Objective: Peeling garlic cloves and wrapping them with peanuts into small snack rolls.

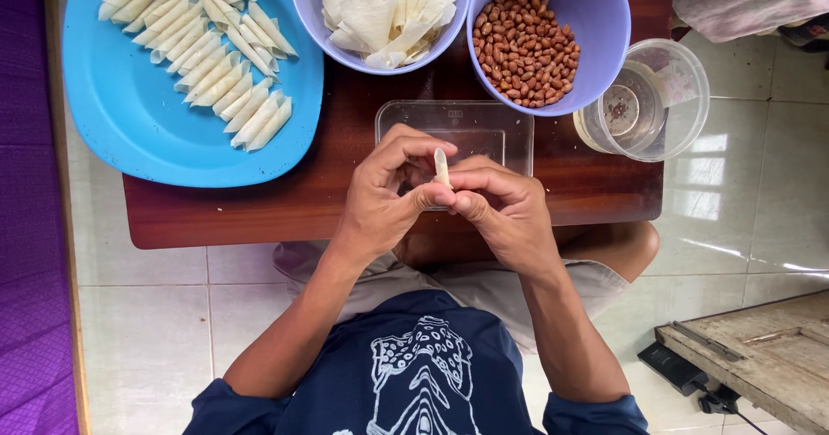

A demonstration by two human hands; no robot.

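Closest to the camera, the two hands meet just above the near edge of the low wooden table (259,211). The left hand (380,198) and the right hand (505,206) are both curled in, and their fingertips pinch one small pastry roll (441,167) between them. The roll stands upright, poking out above the fingers. It looks nearly rolled up — thin and tight like the finished ones (I cannot see its lower end, which the fingers hide).

Just behind the hands sits a clear square container (471,129); nothing shows in the part of it that can be seen.

Farther back on the left is a big blue plate (129,133). On it lie many finished rolls (203,51) in neat rows, filling about the far half of the plate — so a good share of the work looks done.

At the back, one purple bowl (311,3) holds a heap of white wrapper sheets (384,8), and another purple bowl (604,12) has lots of peanuts (525,51). With that much left, I think many more rolls can be made.

Beside the peanuts stands a clear round tub (682,98).
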